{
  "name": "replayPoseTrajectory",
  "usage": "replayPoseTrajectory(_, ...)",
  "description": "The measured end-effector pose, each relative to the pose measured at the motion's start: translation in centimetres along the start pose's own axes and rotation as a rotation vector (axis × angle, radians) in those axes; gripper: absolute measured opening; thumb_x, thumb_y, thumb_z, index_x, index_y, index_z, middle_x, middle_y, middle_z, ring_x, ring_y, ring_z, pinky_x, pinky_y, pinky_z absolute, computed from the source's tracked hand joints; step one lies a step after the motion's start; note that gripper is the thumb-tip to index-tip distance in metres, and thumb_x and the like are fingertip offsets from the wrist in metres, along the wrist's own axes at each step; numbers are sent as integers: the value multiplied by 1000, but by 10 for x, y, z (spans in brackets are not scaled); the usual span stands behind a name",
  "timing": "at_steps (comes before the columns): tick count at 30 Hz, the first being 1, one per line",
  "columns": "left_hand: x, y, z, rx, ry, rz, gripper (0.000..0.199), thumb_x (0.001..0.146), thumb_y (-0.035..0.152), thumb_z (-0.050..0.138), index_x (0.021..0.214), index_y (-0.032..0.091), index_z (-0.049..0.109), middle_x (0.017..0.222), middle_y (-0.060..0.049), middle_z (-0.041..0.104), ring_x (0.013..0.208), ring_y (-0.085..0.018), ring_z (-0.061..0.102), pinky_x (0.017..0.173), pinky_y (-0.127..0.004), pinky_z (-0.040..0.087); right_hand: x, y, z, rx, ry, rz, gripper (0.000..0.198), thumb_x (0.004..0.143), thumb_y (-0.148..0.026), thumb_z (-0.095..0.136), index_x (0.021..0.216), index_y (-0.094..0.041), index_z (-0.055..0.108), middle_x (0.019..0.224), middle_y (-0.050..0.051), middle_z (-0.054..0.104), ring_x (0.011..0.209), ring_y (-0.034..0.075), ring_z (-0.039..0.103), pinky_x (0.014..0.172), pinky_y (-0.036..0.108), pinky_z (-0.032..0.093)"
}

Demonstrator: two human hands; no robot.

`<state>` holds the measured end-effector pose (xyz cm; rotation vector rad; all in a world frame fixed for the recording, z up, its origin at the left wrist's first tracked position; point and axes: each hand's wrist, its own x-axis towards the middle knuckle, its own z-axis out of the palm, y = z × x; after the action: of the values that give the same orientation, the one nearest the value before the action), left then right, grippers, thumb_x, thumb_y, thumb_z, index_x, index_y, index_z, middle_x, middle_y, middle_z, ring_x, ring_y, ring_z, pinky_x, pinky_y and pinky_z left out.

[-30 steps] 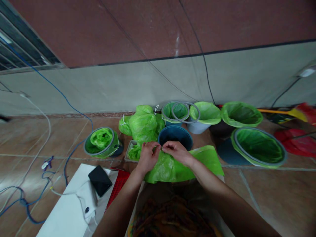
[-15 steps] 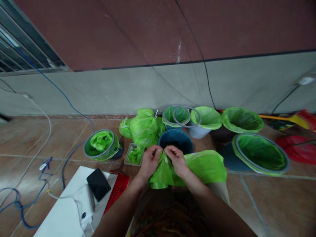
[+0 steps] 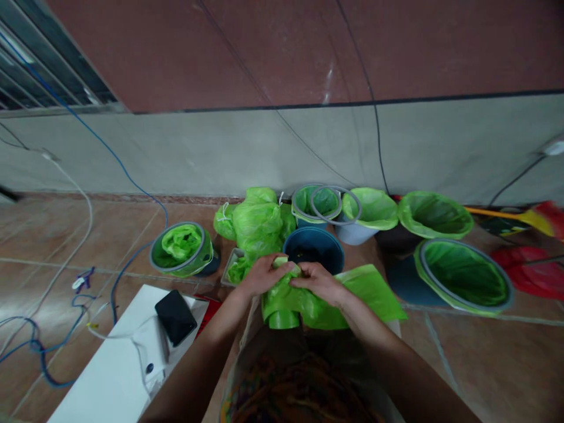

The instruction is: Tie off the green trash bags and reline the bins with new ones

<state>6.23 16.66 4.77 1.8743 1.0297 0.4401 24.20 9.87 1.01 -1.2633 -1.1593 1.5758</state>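
Observation:
A thin green trash bag [image 3: 326, 308] spreads across my lap, its long end stretching out to the right under my right forearm. My left hand [image 3: 267, 275] is closed on the bag's upper edge, with a bunched bit showing above the fingers. Close beside it, my right hand [image 3: 319, 283] pinches the same bag from the right. Just beyond both hands stands a dark blue bucket [image 3: 314, 247] with no liner over its rim. To its left, a small tray [image 3: 231, 267] holds crumpled green plastic, partly hidden by my left hand.
Knotted, filled green bags [image 3: 258, 220] lean by the wall. Several lined bins, including a large one [image 3: 467, 276], stand right. Another lined bin [image 3: 180, 249] is left, near a white box [image 3: 110, 352] bearing a phone [image 3: 175, 317]. A blue cable [image 3: 37, 346] loops on the floor.
My hands have shifted slightly and turned, the left now gathering a bunched edge of the bag. The bag's near part has opened wider, and its right end has lifted and tilted.

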Motion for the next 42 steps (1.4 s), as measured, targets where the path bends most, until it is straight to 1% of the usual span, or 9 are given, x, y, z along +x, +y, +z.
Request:
replayPoseTrajectory(7,2,-2,-9,41,1,-19,45,90,58,52,80,16,66,71,1,63,72,-14,58,68,-26,46,12,-6,25,-8,86,-108,32,71,-44,76,88,-18,67,76,-2,62,72,14,54,70,28,43)
replayPoseTrajectory(15,3,-13,-23,39,-101,58,43,97,49,41,118,18,62,83,-1,67,76,-15,63,73,-27,51,1,-17,15,-90,-56,-10,30,64,-30,77,84,-19,58,76,-5,57,72,14,52,66,25,40)
replayPoseTrajectory(17,-4,-7,-23,197,-4,26,45,97,48,46,127,16,58,92,-5,70,84,-19,66,81,-32,53,0,-22,8,-79,-94,5,34,62,-28,78,89,-19,58,77,-5,57,72,13,53,65,25,40)
replayPoseTrajectory(21,-27,13,-8,627,393,-85,50,91,42,60,128,8,57,113,-19,67,109,-33,62,99,-50,48,5,-23,6,-130,-113,13,42,61,-19,75,100,-19,58,87,-2,64,81,17,61,70,27,45)
replayPoseTrajectory(25,-55,25,26,647,599,-21,58,88,25,60,142,10,44,137,-22,53,131,-35,50,107,-54,44,9,-17,15,-157,-32,72,48,57,-12,75,102,-19,59,99,3,69,90,19,64,80,31,48)
replayPoseTrajectory(29,-68,19,50,565,599,46,66,87,16,54,150,15,33,149,-21,44,139,-35,43,111,-58,39,10,-15,16,-45,-101,162,49,56,-15,79,101,-19,60,95,2,71,89,19,65,82,32,48)
replayPoseTrajectory(33,-69,10,49,500,549,115,65,94,24,50,154,15,26,149,-22,47,141,-33,43,114,-58,35,16,-16,11,103,-222,233,52,56,-33,89,99,-18,65,89,0,71,83,17,64,77,31,49)
replayPoseTrajectory(37,-70,7,45,503,486,106,74,94,36,55,157,17,20,152,-22,45,143,-34,41,115,-61,31,25,-24,9,156,-169,205,43,63,-47,87,88,-17,69,82,1,70,76,14,62,72,28,47)
replayPoseTrajectory(42,-71,5,48,512,480,81,88,88,45,66,158,19,18,153,-22,45,143,-37,41,114,-63,31,20,-42,5,169,-98,72,40,60,-34,89,91,-18,69,84,0,71,75,13,63,73,27,48)
